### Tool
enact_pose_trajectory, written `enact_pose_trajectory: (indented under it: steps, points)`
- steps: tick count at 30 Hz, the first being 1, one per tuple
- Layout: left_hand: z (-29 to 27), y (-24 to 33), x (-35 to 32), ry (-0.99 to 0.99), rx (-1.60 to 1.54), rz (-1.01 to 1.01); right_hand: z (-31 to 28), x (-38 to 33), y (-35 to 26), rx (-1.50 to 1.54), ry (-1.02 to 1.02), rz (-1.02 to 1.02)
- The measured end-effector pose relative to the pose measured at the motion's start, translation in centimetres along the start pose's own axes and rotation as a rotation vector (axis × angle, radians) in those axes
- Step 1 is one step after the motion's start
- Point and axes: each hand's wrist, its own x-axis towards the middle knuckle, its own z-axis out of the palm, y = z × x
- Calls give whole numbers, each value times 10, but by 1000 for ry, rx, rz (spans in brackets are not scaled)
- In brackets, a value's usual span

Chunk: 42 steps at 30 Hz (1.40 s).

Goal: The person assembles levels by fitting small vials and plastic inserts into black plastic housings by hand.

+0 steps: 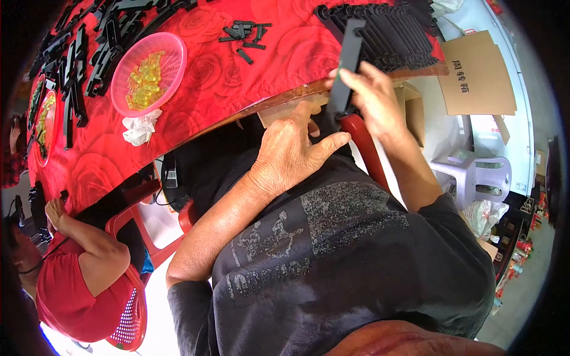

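Observation:
A long black plastic strip (346, 71) with a rounded, hook-like upper end stands nearly upright in my right hand (381, 102), just off the table's front edge. My fingers and thumb close on its middle. My left hand (287, 147) is beside the strip's lower end, apart from it, with the thumb stretched out and nothing visible in it; some of its fingertips are hidden. Beyond my right hand, similar black strips (386, 37) lie side by side in a row at the table's right end.
On the red rose-patterned tablecloth (202, 113) stand a pink basket (120, 71) of yellow translucent pieces, a crumpled white tissue (141, 127), small black parts (242, 31) and heaped black strips (74, 65). A co-worker in red (89, 285) sits left. Cardboard (481, 89) and a pale stool (469, 172) are right.

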Motion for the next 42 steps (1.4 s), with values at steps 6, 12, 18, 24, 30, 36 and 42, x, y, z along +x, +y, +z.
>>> enact_pose_trajectory:
  steps: [6,12,18,24,30,36,42]
  points:
    - [-8,1,-12,-95,3,61,-95,62,-22,-849,459,-449]
    - [-20,6,-23,-120,-3,63,-116,88,-34,-1500,600,-488]
    - [-23,8,-24,-139,21,68,-123,107,-32,-1696,541,-441]
    - [-27,11,-26,-159,28,84,-128,108,-22,-1703,570,-447]
    - [-33,14,-26,-164,37,69,-125,115,-28,-1668,598,-456]
    - [-32,12,-24,-152,19,79,-128,118,-29,-1706,654,-518]
    - [-30,11,-26,-145,29,95,-135,121,-21,-1727,645,-484]
